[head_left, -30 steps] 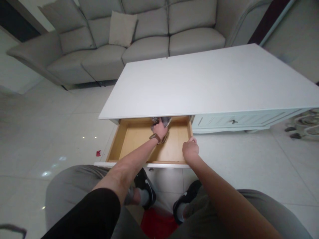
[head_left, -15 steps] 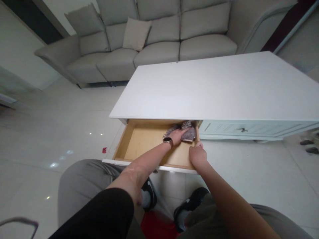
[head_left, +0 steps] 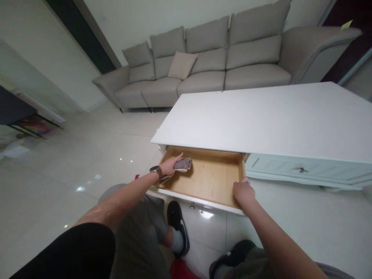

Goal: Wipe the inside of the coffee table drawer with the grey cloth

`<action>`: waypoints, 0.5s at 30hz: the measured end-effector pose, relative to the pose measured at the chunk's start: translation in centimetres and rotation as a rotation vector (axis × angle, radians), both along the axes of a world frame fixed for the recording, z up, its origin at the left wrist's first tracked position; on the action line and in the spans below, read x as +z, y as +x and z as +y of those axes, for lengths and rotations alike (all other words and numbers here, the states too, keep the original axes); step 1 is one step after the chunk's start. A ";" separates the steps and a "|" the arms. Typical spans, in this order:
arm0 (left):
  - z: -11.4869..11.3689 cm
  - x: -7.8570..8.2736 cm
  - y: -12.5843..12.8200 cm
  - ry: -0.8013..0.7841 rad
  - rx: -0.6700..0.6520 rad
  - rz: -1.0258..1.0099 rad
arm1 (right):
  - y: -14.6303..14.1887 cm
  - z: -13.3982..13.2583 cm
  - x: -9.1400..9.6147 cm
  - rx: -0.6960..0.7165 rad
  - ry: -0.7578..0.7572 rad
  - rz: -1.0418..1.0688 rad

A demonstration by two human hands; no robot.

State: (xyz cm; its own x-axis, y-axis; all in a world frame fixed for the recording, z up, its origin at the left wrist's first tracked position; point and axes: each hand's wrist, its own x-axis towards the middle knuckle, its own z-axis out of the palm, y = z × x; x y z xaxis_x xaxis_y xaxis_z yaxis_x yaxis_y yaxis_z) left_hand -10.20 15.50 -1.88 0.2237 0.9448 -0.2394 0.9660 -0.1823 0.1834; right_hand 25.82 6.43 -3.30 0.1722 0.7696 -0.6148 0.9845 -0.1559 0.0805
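Observation:
My left hand [head_left: 167, 167], with a watch [head_left: 156, 170] on its wrist, holds a folded grey-purple cloth [head_left: 183, 164] inside the pulled-out drawer [head_left: 212, 176]. It is at the drawer's left end, and part of the cloth is hidden under the palm. At the opposite end, my right hand [head_left: 244, 192] is closed around the drawer's right side wall near the front corner. The drawer is wooden inside with a white front, and a small knob [head_left: 192, 206] shows on that front.
The drawer belongs to a white coffee table [head_left: 255, 120], which has a second, closed drawer [head_left: 290, 170] on the right. Behind it stands a grey sofa [head_left: 255, 75] with a beige cushion [head_left: 182, 66]. My legs and black shoes [head_left: 178, 228] are below the drawer front.
My left hand has moved with the cloth from the drawer's right end to its left end. My right hand stays on the right side wall. The head view has shifted.

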 end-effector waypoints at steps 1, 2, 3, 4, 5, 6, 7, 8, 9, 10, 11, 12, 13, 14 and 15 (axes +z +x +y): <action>-0.2 1.3 -0.9 0.010 -0.035 -0.002 | 0.0 0.0 0.0 0.002 0.002 0.000; -0.3 2.6 -1.8 0.034 -0.060 0.003 | 0.1 -0.1 -0.1 0.004 0.000 -0.001; -0.4 4.0 -2.6 0.078 -0.062 0.017 | 0.1 -0.2 -0.1 0.008 0.003 -0.005; -0.3 5.3 -3.5 0.137 -0.044 0.041 | 0.2 -0.3 -0.2 0.016 0.012 -0.010; -0.2 6.3 -4.3 0.212 -0.018 0.066 | 0.3 -0.5 -0.3 0.025 0.022 -0.014; 0.0 7.1 -5.1 0.291 0.004 0.086 | 0.3 -0.7 -0.3 0.038 0.033 -0.017; 0.2 7.6 -5.7 0.366 0.014 0.096 | 0.4 -0.9 -0.4 0.052 0.047 -0.021; 0.3 7.6 -6.3 0.421 0.009 0.101 | 0.5 -1.0 -0.5 0.066 0.065 -0.026; 0.4 7.1 -6.6 0.439 -0.003 0.109 | 0.5 -1.2 -0.6 0.076 0.082 -0.032; 0.4 6.1 -6.9 0.414 -0.014 0.123 | 0.6 -1.4 -0.6 0.084 0.094 -0.037; 0.3 4.9 -7.0 0.352 -0.022 0.143 | 0.6 -1.5 -0.7 0.089 0.104 -0.041; 0.3 3.4 -7.1 0.259 -0.019 0.168 | 0.6 -1.6 -0.7 0.094 0.112 -0.043; 0.2 1.8 -7.1 0.156 -0.009 0.185 | 0.7 -1.6 -0.7 0.098 0.117 -0.044; 0.1 0.3 -7.1 0.084 -0.006 0.195 | 0.7 -1.7 -0.7 0.102 0.119 -0.042; 0.2 -1.0 -7.0 0.043 -0.012 0.201 | 0.7 -1.7 -0.7 0.107 0.121 -0.039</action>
